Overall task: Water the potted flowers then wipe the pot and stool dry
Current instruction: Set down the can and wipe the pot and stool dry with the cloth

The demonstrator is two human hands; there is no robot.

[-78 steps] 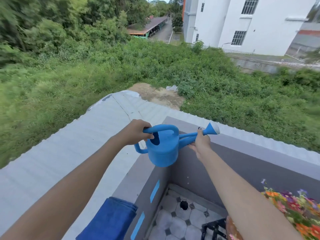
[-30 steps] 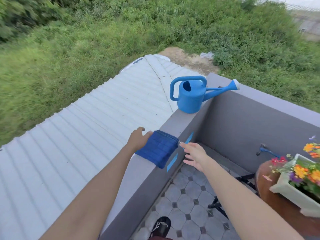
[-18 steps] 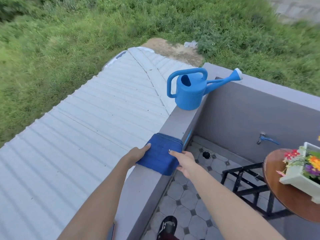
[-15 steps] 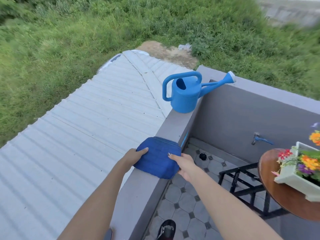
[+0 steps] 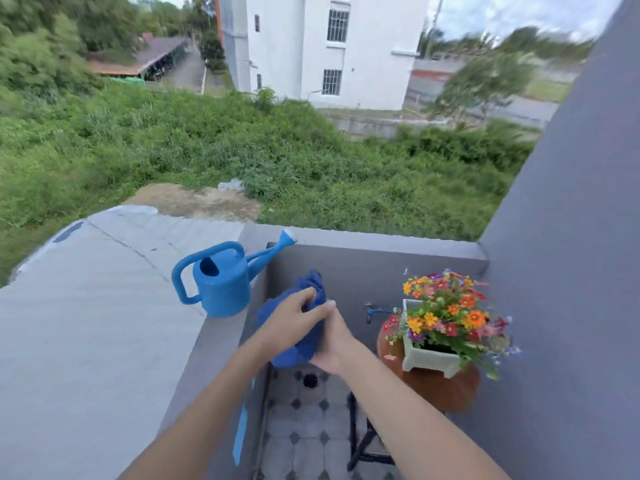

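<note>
A dark blue cloth (image 5: 304, 348) is bunched in the air between both hands, above the tiled floor. My left hand (image 5: 291, 322) grips its upper part and my right hand (image 5: 334, 344) holds its lower right side. The blue watering can (image 5: 221, 282) stands on the grey ledge to the left, spout pointing right. To the right, a pale green square pot (image 5: 427, 358) full of orange, red and purple flowers (image 5: 450, 313) sits on a round brown stool (image 5: 436, 386) with black legs.
A grey parapet wall (image 5: 374, 244) closes the corner, with a blue tap (image 5: 375, 311) low on it behind the stool. A grey wall (image 5: 571, 271) rises on the right. Tiled floor (image 5: 311, 427) with a drain lies below. A corrugated roof (image 5: 86, 306) extends left.
Both hands have lifted the blue cloth off the ledge and carried it right, toward the flowers. My view has swung up and to the right. The watering can stays on the ledge.
</note>
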